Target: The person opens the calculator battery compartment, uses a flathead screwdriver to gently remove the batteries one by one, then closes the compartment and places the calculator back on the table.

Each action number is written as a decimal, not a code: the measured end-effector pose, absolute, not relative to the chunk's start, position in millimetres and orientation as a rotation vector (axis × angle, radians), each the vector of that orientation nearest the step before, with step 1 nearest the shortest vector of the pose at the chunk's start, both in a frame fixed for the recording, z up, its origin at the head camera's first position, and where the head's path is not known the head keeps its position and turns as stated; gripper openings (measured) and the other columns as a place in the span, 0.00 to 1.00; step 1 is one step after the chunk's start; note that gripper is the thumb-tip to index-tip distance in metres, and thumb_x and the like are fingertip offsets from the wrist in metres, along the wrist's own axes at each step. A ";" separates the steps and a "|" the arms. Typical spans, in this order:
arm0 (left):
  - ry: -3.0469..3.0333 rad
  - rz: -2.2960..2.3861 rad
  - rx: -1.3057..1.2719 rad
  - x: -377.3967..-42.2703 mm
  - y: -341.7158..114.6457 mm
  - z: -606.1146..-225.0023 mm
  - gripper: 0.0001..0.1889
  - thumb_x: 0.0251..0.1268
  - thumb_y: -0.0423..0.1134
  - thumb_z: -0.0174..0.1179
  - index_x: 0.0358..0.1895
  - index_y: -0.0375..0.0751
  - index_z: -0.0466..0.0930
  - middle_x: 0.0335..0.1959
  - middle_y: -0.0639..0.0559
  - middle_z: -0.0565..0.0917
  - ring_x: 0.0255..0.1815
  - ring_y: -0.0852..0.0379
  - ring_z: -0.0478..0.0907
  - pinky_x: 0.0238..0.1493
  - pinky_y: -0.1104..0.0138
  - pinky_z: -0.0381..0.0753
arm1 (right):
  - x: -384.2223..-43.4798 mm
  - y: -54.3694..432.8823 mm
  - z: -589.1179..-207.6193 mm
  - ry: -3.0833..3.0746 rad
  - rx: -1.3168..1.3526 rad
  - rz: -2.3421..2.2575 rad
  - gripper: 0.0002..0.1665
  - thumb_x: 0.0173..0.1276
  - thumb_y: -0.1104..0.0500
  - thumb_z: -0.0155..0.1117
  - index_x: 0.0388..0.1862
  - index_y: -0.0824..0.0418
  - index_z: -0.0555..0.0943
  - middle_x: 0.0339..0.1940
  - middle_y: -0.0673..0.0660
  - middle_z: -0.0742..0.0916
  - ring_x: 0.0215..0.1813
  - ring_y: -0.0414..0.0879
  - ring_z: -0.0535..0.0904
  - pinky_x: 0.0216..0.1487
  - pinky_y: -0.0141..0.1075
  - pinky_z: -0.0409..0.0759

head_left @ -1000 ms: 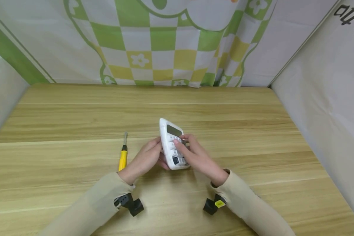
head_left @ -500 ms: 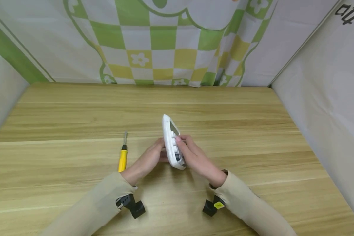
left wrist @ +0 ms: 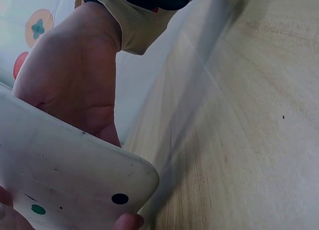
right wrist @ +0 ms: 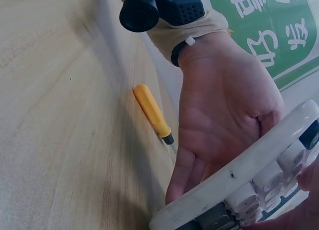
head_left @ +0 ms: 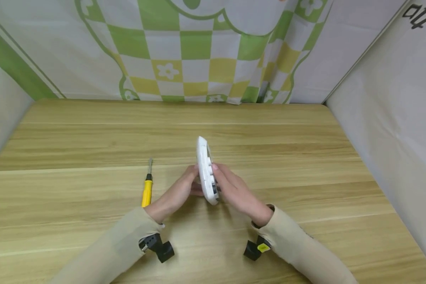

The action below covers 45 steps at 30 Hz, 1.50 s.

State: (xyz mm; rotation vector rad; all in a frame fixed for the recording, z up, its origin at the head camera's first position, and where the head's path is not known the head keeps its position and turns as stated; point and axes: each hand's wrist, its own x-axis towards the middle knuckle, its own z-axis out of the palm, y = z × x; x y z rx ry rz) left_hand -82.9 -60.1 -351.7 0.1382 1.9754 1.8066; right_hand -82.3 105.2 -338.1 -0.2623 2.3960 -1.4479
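White calculator, one, tilted nearly on edge over the wooden table; I see left hand and right hand both gripping it. Yellow screwdriver, one, lying near the left hand.

I get no sure reading of any text from here. Big black handwritten characters, Chinese-looking, slanted, on the white wall at the person's right; some run off the head view's edge. Green panel in the right wrist view: several white Chinese-looking characters, turned sideways, partly cropped, unclear. Yellow sticker on the black wrist camera by the right sleeve: tiny marking, too small. Calculator key tops: faint symbols, blurred, illegible.
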 end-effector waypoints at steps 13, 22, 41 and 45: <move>1.995 1.766 0.166 -80.4 -58.7 -351.3 0.31 0.78 0.53 0.19 0.72 0.34 0.43 0.61 0.35 0.64 0.53 0.45 0.71 0.60 0.53 0.71 | -79.6 107.3 -330.5 2.530 -0.343 -1.399 0.28 0.80 0.51 0.34 0.63 0.62 0.75 0.58 0.64 0.79 0.59 0.54 0.73 0.60 0.52 0.71; 1.995 1.765 0.126 -79.5 -60.6 -349.2 0.31 0.77 0.58 0.20 0.71 0.40 0.44 0.56 0.38 0.66 0.54 0.46 0.69 0.64 0.53 0.64 | -79.8 106.8 -325.9 2.469 -0.390 -1.462 0.27 0.80 0.52 0.34 0.62 0.64 0.75 0.57 0.63 0.79 0.59 0.53 0.73 0.60 0.50 0.73; 1.981 1.768 -0.009 -82.0 -64.1 -348.5 0.37 0.73 0.62 0.34 0.73 0.39 0.41 0.68 0.35 0.60 0.59 0.42 0.70 0.58 0.52 0.73 | -80.8 109.6 -320.1 2.479 -0.340 -1.655 0.22 0.77 0.58 0.42 0.63 0.66 0.73 0.60 0.61 0.80 0.60 0.52 0.77 0.61 0.48 0.75; 1.999 1.740 -0.014 -83.0 -66.8 -348.7 0.40 0.72 0.63 0.37 0.73 0.36 0.42 0.71 0.34 0.57 0.62 0.39 0.69 0.58 0.53 0.75 | -80.0 110.3 -320.4 2.472 -0.337 -1.697 0.22 0.76 0.61 0.42 0.64 0.66 0.72 0.59 0.61 0.81 0.58 0.51 0.78 0.59 0.46 0.76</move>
